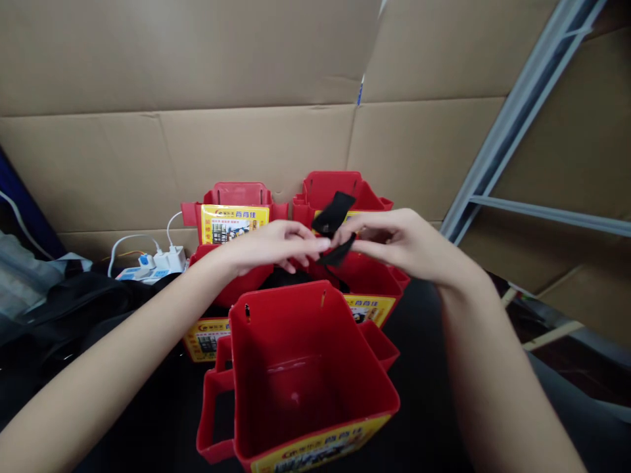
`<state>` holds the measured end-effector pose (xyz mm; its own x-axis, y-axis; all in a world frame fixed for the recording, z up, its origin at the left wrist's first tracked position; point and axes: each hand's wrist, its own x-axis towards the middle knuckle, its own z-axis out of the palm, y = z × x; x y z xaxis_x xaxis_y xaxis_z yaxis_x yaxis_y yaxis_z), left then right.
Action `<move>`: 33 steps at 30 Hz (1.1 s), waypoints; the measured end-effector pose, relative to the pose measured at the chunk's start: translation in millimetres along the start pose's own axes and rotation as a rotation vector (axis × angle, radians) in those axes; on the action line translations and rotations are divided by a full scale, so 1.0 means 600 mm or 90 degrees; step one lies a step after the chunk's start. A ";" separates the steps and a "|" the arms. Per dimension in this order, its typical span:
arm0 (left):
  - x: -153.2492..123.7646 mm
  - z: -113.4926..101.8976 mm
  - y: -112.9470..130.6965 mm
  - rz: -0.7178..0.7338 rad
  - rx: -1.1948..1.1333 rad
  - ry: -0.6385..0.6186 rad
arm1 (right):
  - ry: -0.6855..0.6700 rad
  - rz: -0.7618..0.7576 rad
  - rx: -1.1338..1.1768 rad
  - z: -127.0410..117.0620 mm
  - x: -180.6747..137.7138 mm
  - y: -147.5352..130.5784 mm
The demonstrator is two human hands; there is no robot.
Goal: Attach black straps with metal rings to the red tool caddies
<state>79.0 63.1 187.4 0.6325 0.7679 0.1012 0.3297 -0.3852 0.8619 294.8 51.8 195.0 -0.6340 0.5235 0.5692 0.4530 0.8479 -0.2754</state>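
A black strap [334,213] is held up over the red plastic bins, its end looped and partly smeared by motion. My right hand [394,240] pinches it between thumb and fingers. My left hand [283,246] reaches in from the left, fingertips meeting at the strap's lower part; exactly how they grip it is blurred. Directly below and nearer to me stands a red bin [296,394], with slots in its back wall, side holders and a yellow label on its front. More black strap lies behind that back wall, partly hidden.
Several other red bins with yellow labels, including one at the back left [236,194], stand behind. At left are a power strip with plugs [167,259] and a heap of black fabric [73,315]. Cardboard [246,144] lines the back; a metal frame [522,118] rises at right.
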 end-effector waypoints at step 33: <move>-0.112 0.013 -0.051 0.049 0.429 -0.018 | -0.430 0.025 0.247 0.074 0.011 0.034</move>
<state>31.7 19.2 150.6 0.6868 0.7153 0.1292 0.6419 -0.6802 0.3540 272.5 76.3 158.7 -0.9224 0.3862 -0.0071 0.3106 0.7306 -0.6081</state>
